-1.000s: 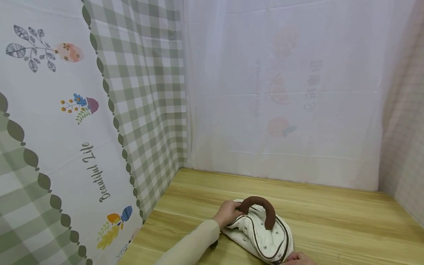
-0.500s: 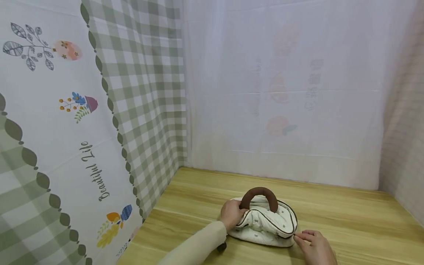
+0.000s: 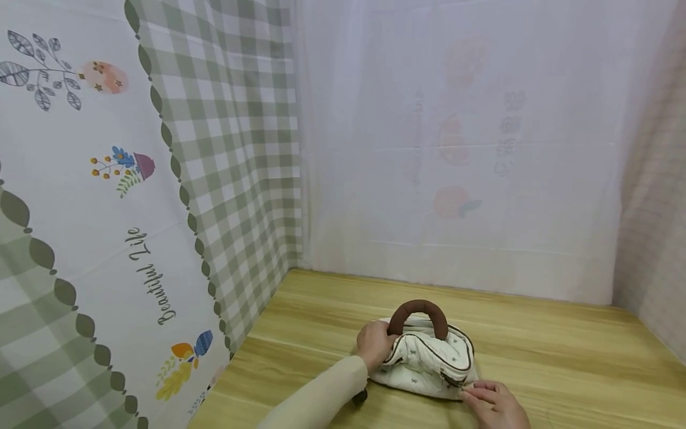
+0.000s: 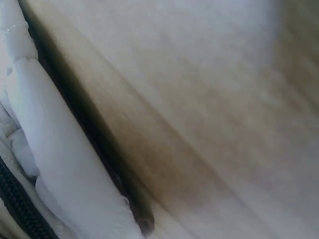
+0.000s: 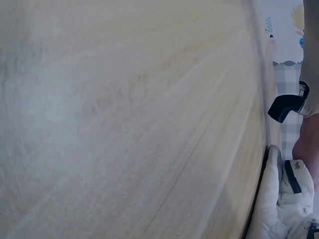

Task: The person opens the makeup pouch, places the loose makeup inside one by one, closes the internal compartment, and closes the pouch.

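A small white quilted handbag [image 3: 415, 381] with tiny dark prints, brown piping and an arched brown handle [image 3: 418, 307] lies on the wooden table. My left hand [image 3: 373, 344] grips its left end beside the handle's foot. At the front right corner, the fingertips of my right hand [image 3: 495, 405] pinch the small zipper pull [image 3: 464, 387]. A dark gap shows in the zipper next to them. The left wrist view catches the padded fabric [image 4: 75, 164] and the dark zipper [image 4: 22, 204] up close. In the right wrist view the bag [image 5: 279, 204] fills the lower right corner.
The wooden table [image 3: 552, 351] runs back to a white cloth [image 3: 364, 196]. A green checked, printed cloth [image 3: 230, 149] hangs along the left side, and another pale cloth [image 3: 654, 226] on the right. A black wrist mount [image 5: 286, 107] sticks out from the left sleeve.
The bag has turned and shifted back from the near edge, its handle now standing more upright. My right hand moved up to its right corner, then slightly left and down. The left hand kept its hold.
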Available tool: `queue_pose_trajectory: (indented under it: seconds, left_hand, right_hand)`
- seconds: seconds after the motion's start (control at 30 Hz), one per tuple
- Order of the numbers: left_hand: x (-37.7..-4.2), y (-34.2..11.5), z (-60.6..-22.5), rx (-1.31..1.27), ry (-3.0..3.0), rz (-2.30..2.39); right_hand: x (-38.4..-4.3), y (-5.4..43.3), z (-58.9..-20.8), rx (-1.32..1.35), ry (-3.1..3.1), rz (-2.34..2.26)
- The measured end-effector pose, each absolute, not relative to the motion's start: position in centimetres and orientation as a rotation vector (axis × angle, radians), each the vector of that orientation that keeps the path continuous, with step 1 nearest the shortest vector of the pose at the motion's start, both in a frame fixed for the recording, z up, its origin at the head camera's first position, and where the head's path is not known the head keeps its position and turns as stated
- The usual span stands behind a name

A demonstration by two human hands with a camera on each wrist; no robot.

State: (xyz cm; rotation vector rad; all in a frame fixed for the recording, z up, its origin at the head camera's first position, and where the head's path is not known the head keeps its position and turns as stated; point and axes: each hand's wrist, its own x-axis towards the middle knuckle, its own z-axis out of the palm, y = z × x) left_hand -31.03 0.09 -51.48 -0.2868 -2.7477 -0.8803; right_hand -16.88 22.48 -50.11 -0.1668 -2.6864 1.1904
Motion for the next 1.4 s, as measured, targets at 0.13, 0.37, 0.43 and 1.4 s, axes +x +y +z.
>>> queue_pose_trajectory:
  seconds: [0.13,0.37,0.43,1.4]
  left_hand:
    - [-30.9,0.2,-51.3,-0.303,-2.737,-0.876]
    - [-30.4,0.1,-51.5,-0.357,-2.747,-0.930]
    - [-30.2,-0.1,-51.6,-0.384,-2.742,-0.960]
    - [-29.6,-4.1,-50.2,-0.598,-2.718,-1.229]
  right_hand:
    - [-16.9,22.1,-50.1,-0.207,-2.677,1.159]
    - [-17.7,21.7,-50.0,-0.248,-2.622,1.145]
    - [-17.8,22.0,-50.0,-0.267,-2.562,1.110]
    - [-21.8,27.7,-49.5,-0.082,-2.708,0.979]
